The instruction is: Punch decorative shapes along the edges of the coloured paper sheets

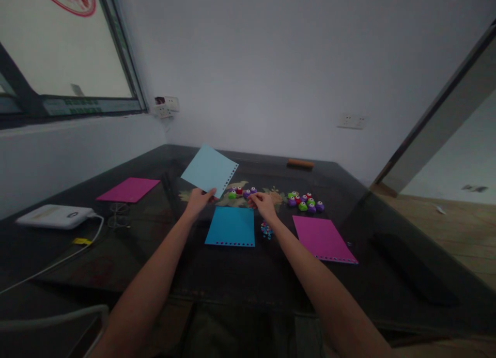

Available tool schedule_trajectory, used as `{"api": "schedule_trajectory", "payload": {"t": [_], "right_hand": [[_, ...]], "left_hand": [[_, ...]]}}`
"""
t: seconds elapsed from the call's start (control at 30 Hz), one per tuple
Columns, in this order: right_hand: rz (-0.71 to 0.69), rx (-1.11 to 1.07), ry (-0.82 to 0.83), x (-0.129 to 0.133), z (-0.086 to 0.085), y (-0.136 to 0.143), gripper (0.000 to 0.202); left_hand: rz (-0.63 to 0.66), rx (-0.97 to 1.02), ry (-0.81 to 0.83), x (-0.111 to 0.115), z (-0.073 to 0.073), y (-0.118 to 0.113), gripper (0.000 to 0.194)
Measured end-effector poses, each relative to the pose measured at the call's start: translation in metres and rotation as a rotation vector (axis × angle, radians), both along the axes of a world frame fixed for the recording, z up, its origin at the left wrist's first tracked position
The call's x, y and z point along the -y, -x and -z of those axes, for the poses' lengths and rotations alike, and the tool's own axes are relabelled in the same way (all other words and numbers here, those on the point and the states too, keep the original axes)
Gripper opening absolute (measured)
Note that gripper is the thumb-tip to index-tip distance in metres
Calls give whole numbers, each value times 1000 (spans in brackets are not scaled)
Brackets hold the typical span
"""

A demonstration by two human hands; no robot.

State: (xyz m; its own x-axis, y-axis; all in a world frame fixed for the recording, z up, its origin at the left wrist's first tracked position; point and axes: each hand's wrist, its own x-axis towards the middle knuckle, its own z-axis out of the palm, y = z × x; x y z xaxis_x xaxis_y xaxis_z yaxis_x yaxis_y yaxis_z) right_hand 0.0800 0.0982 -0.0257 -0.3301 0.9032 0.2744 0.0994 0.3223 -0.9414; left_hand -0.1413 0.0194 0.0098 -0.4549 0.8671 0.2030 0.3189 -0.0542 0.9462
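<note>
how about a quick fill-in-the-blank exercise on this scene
The pale sheet is held in the person's ____ hand. The flat blue sheet has a row of ____ along its near edge. The leftmost sheet and the rightmost sheet are both ____.

Missing words: left; holes; pink

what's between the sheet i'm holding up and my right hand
Green, red and purple toys sit between the light blue sheet and the right hand, in the head view.
</note>
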Motion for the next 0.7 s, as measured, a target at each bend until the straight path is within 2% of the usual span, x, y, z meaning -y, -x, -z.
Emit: {"api": "schedule_trajectory", "payload": {"t": [0.2,0.33,0.43,0.7], "right_hand": [[194,477,-350,-18,-18,24,17],[217,832,-523,-30,-25,41,26],[170,1003,-539,-37,-24,55,29],[128,1109,-497,-40,-19,70,24]], "left_hand": [[31,1,-6,-2,1,0,24],[36,0,-13,-1,0,0,23],[43,14,-15,0,-2,0,23],[64,57,-23,-2,0,0,23]]}}
